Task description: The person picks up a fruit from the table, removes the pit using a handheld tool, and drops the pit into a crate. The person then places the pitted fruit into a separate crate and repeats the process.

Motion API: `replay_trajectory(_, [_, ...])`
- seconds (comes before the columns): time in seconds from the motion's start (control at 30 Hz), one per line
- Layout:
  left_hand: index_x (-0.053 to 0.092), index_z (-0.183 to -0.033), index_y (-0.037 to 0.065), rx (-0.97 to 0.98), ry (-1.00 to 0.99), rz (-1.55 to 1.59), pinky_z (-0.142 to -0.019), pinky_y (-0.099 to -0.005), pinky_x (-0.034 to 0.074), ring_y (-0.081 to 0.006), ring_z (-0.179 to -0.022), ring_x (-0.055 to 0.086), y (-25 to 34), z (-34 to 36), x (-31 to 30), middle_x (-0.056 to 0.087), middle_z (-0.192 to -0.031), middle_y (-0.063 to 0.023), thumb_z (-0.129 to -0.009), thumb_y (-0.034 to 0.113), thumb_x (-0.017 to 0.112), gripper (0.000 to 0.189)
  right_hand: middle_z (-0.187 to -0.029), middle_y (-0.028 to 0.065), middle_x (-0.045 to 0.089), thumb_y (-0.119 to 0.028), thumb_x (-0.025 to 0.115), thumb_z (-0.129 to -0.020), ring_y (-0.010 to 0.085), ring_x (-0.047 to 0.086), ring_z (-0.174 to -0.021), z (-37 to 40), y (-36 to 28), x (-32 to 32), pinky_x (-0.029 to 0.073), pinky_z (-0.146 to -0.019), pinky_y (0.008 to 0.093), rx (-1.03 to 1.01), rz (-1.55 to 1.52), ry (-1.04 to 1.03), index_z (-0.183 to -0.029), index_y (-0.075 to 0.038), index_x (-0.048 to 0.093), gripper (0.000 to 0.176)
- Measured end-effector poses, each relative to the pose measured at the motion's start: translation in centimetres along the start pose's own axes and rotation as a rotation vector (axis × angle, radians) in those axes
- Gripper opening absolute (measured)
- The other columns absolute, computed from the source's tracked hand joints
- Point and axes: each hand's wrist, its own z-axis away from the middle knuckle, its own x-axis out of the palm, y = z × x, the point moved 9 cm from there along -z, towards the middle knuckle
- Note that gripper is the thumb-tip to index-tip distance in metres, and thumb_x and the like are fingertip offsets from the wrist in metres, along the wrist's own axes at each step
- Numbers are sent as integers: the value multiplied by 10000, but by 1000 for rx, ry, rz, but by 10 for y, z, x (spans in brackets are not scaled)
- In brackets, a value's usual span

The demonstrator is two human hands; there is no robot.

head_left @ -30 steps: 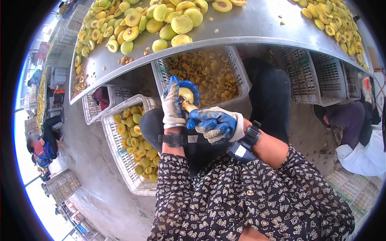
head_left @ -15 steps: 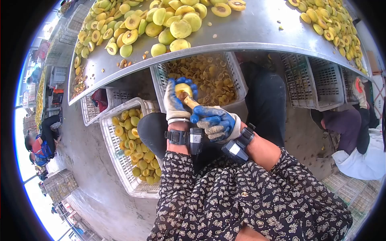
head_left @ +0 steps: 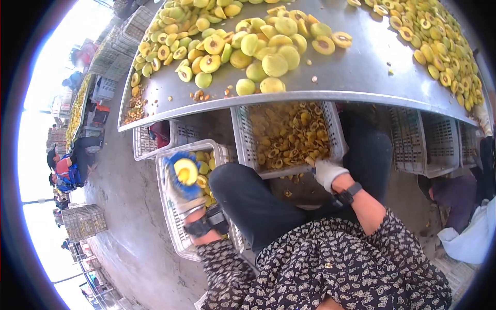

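"Where are the two hands?"

"Well apart. The gloved left hand (head_left: 182,187) is over the left plastic crate (head_left: 172,227), its blue-coated fingers curled about a yellow stone-fruit half (head_left: 185,172). The cut face shows, with a smooth yellow hollow and no brown stone that I can make out"

"And the gloved right hand (head_left: 329,174)?"

"By the near rim of the middle crate (head_left: 241,139). A pale stub (head_left: 310,161), perhaps a tool's wooden end, shows beside it. The fingers are mostly hidden, so I cannot tell whether they pinch it or are spread"

"What is in those crates?"

"The left one has yellow-green fruit (head_left: 203,168) in it, partly behind the left hand. The middle one, under the table edge and between the knees, holds browner fruit pieces (head_left: 289,137)"

"So which step is in hand?"

"As I judge it, the left hand is carrying or holding that half above the fruit; nothing shows it let go. The glove is blurred, which suggests motion"

"What would a move from there call for?"

"A loose enough grip not to bruise the flesh, I'd say, and room past the crate wall"

"Anything on the steel table (head_left: 361,75)?"

"Heaped fruit halves (head_left: 275,64), many cut face up, and small brown stones (head_left: 199,96) near the front edge. A co-worker's purple-clad leg (head_left: 454,199) is off to the right"
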Motion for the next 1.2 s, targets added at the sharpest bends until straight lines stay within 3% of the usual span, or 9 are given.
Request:
replay_trajectory(0.07, [594,-1028,-18,57,305,-586,-792,-312,502,-181,-860,603,25,-15,-70,623,-994,-107,-878,123,580,207,-997,243,600,-107,474,-846,358,595,-930,6,-8,-16,471,-790,408,71,-50,-35,-1237,1,451,407])
replay_trajectory(0.13, [606,-1027,-25,162,282,-804,-778,-286,491,-160,-850,600,41,-35,-68,635,-976,-90,-845,80,614,211,-960,235,614,-142,489,-855,354,601,-923,8,-1,-18,466,-771,423,254,-285,-133,-1169,13,476,351])
replay_trajectory(0.37, [638,-986,21,402,-85,-1293,-719,-279,475,-142,-757,616,30,-126,135,672,-867,-80,-799,152,674,231,-635,129,601,-200,523,-860,244,606,-553,8,-7,-38,468,-541,375,180,-562,27,-950,11,493,231])
replay_trajectory(0.47, [604,-1050,33,507,-135,-1611,-780,-359,471,-298,-884,631,-2,-199,173,659,-956,-155,-771,278,696,382,-686,130,605,-185,583,-827,221,605,-528,6,-2,-40,482,-471,337,202,-673,32,-975,-9,479,252])
replay_trajectory(0.53, [565,-1126,49,609,-233,-1699,-827,-373,459,-307,-959,604,-18,-214,199,637,-1020,-167,-765,307,691,461,-669,128,600,-189,586,-826,225,605,-529,10,1,-42,484,-476,340,263,-759,25,-969,-12,480,251])
replay_trajectory(0.67, [555,-1115,71,346,-400,-2061,-865,-391,443,-311,-1022,571,-54,-208,212,610,-1076,-163,-721,341,699,499,-612,103,575,-210,542,-861,197,587,-500,3,2,-37,445,-450,338,223,-754,30,-947,5,492,237])
replay_trajectory(0.73, [554,-1092,73,475,-463,-2211,-857,-401,446,-314,-1032,564,-58,-199,211,590,-1089,-168,-703,334,707,493,-608,102,573,-213,544,-861,198,585,-497,-2,0,-33,445,-450,340,196,-725,31,-945,7,492,241])
replay_trajectory(1.13, [564,-1024,34,372,-481,-1824,-765,-339,490,-275,-882,632,-44,-146,163,648,-942,-139,-706,222,758,417,-624,95,585,-188,581,-849,174,577,-495,27,-13,-49,452,-446,313,179,-806,91,-947,9,504,233])
replay_trajectory(1.2, [566,-1086,28,260,-400,-860,-722,-266,505,-188,-850,630,-38,-137,150,645,-946,-82,-767,141,717,371,-631,91,584,-205,592,-846,155,567,-491,28,-8,-51,447,-438,304,165,-941,144,-942,6,512,245])
